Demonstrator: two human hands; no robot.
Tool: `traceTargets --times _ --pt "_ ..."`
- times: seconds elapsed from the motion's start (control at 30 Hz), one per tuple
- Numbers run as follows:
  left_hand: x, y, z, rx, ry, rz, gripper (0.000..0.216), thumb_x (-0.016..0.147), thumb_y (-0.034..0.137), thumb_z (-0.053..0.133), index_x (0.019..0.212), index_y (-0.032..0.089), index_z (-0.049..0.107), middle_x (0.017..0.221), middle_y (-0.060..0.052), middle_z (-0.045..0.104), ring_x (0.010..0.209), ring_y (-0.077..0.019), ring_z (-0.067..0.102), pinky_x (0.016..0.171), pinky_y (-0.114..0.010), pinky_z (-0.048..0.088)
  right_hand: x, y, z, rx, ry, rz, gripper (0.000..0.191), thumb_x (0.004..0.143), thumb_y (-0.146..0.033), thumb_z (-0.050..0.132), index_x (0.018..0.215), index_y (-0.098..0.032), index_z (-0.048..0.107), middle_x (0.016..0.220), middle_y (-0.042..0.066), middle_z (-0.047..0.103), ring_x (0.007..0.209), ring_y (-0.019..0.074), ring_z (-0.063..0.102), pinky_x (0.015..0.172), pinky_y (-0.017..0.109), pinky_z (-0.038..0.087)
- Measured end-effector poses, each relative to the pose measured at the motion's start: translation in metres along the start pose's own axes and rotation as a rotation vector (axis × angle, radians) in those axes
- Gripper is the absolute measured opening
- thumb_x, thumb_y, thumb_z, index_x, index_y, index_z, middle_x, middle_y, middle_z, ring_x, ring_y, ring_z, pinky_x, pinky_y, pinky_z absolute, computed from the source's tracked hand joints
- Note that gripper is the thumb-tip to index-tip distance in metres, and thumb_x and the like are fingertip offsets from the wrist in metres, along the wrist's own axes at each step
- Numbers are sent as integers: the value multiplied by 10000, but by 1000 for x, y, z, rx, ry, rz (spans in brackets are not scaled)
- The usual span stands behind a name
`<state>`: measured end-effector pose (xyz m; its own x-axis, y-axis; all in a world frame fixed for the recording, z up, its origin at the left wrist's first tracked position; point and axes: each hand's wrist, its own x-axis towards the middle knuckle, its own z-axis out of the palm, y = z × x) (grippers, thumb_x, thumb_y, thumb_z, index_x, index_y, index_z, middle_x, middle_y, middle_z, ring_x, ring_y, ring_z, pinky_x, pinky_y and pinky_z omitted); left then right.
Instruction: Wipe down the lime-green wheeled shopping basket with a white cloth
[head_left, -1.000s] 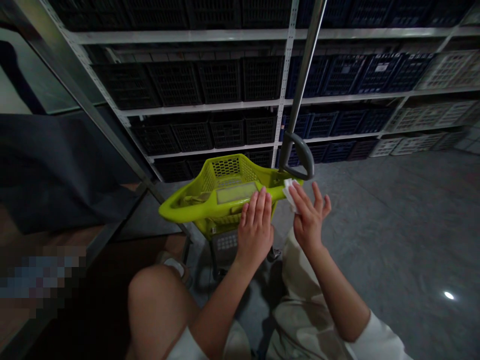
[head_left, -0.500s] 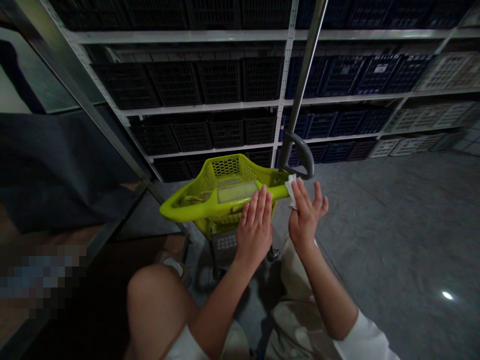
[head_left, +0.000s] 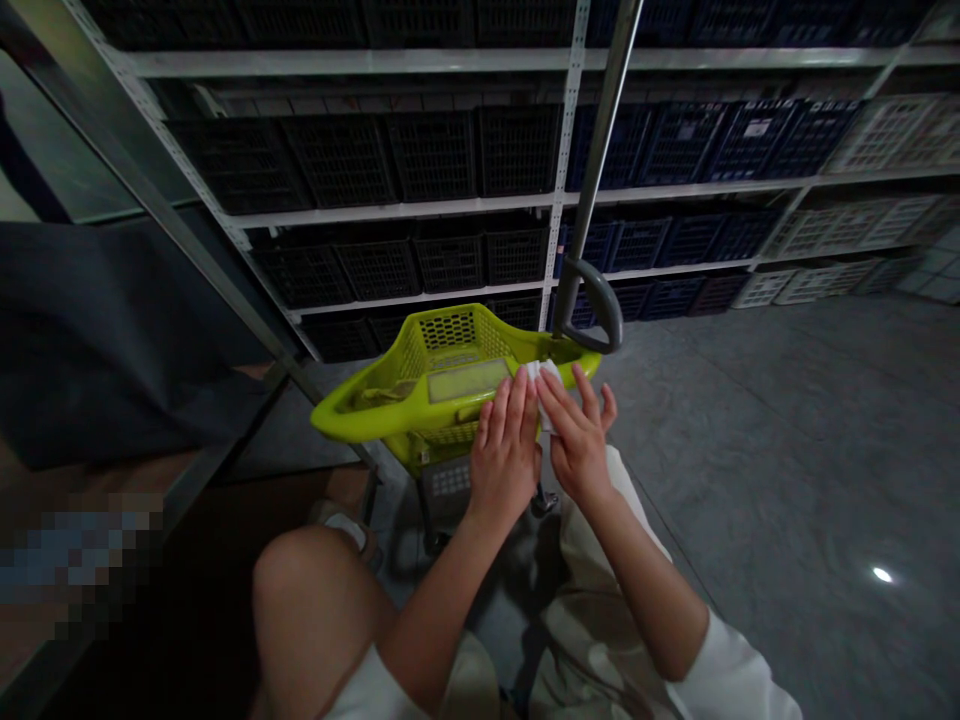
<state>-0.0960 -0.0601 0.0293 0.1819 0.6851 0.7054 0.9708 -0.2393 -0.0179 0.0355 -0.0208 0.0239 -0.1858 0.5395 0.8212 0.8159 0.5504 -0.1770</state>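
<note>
A small lime-green shopping cart (head_left: 352, 424) stands in front of my knees, its perforated basket facing the shelves. My left hand (head_left: 504, 455) lies on the cart's handle bar just right of the clear label panel (head_left: 466, 381), fingers straight and side by side; its thumb is hidden. With my right hand (head_left: 583, 445) I press a folded white tissue (head_left: 549, 372) against the handle bar, right beside my left fingertips. The ring and little fingers of that hand stick out, away from the bar. A grey loop (head_left: 609, 305) with a metal pole rises at the cart's right end.
White metal shelves (head_left: 420, 206) stand behind the cart, filled with black crates (head_left: 431, 155), blue crates (head_left: 682, 145) and pale crates (head_left: 885, 135). A metal frame (head_left: 225, 290) with dark cloth (head_left: 112, 340) is on the left. Grey floor (head_left: 765, 430) stretches to the right.
My right hand has slid left along the handle bar with the tissue, from the bar's right end up to my left hand. My left hand stays at about the same place on the bar.
</note>
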Motion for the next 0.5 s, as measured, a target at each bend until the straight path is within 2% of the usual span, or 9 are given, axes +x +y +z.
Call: traceTargets --times 0.07,0.2,0.27,0.4,0.5 --pt "0 -1 -1 10 -11 9 701 931 169 464 1581 99 214 1642 -113 270 1531 -247 242 1256 -432 215 -2 4 2 -16 43 28 631 850 -91 361 1415 -307 543 1433 -12 605 1509 237 286 1202 515 141" --pt "1 -1 -2 22 -34 25 709 924 164 469 1580 90 211 1647 -115 249 1532 -255 236 1255 -439 219 -4 11 11 -17 215 221 663 848 -83 346 1467 -276 487 1462 29 578 1505 250 292 1175 519 198" --pt "0 -1 -1 24 -27 20 703 931 179 468 1580 87 213 1647 -117 245 1533 -259 233 1255 -441 219 -6 5 13 4 188 202 664 859 -89 350 1489 -267 459 1483 39 556 1519 252 259 1178 513 202" --pt "0 -1 0 21 -11 8 692 940 194 466 1579 89 221 1641 -121 263 1531 -258 239 1255 -442 223 -7 0 12 -1 51 27 629 890 -106 352 1463 -327 489 1445 4 593 1509 244 292 1206 527 134" --pt "0 -1 -2 14 -34 12 722 915 168 484 1579 87 214 1642 -122 261 1528 -263 249 1250 -451 237 -4 10 11 -33 173 130 623 897 -98 332 1453 -321 504 1427 12 609 1499 264 311 1191 560 157"
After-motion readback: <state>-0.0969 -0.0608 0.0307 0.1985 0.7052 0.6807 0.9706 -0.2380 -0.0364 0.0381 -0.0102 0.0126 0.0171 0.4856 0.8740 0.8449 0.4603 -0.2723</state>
